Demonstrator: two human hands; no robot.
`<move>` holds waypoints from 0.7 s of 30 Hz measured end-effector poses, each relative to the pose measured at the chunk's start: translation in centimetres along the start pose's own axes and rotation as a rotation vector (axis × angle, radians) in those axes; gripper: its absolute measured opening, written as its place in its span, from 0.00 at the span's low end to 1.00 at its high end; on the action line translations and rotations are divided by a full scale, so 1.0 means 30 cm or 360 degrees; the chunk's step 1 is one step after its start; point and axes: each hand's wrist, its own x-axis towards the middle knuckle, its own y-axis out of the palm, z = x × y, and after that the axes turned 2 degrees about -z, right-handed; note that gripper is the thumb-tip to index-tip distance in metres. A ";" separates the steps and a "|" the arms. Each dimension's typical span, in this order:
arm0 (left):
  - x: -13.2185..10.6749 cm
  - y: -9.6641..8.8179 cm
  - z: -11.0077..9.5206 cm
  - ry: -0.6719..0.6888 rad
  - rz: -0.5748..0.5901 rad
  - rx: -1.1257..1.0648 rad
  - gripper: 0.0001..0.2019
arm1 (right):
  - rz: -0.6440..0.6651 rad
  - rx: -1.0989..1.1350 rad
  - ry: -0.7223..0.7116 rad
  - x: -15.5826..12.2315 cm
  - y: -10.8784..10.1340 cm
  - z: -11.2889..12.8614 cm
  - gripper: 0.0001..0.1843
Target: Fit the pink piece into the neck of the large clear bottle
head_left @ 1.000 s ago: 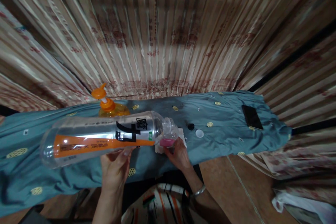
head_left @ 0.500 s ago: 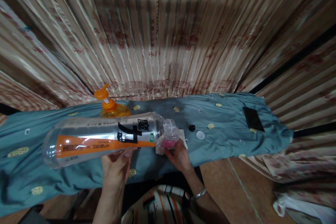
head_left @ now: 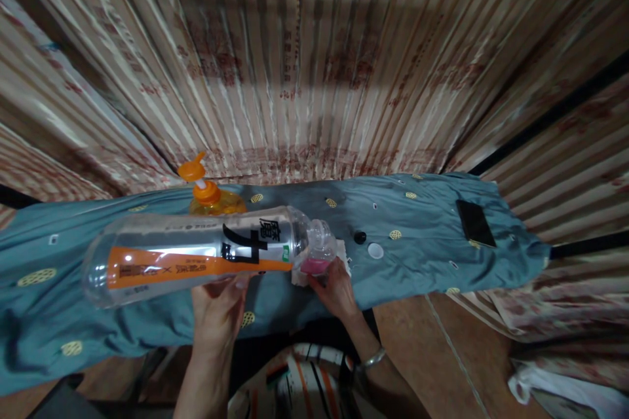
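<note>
My left hand (head_left: 219, 311) is closed round a large clear plastic bottle (head_left: 191, 255) with an orange and silver label, held on its side above the table with its open neck pointing right. The neck meets a small clear container (head_left: 319, 258) with pink at its bottom. My right hand (head_left: 337, 288) grips that small container, which rests over a white tissue (head_left: 297, 277) on the teal cloth (head_left: 422, 255).
An orange pump bottle (head_left: 209, 196) stands behind the big bottle. A black cap (head_left: 360, 236) and a white cap (head_left: 375, 250) lie right of the hands. A dark phone (head_left: 474, 223) lies at the far right. Striped curtains hang behind; brown floor shows at lower right.
The view has shifted slightly. The big bottle stays tipped on its side against the small container, and both hands keep their grips.
</note>
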 end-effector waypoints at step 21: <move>-0.040 0.064 -0.014 0.0110 -0.0200 0.0016 0.21 | 0.0020 0.0233 0.0146 0.026 -0.007 0.007 0.31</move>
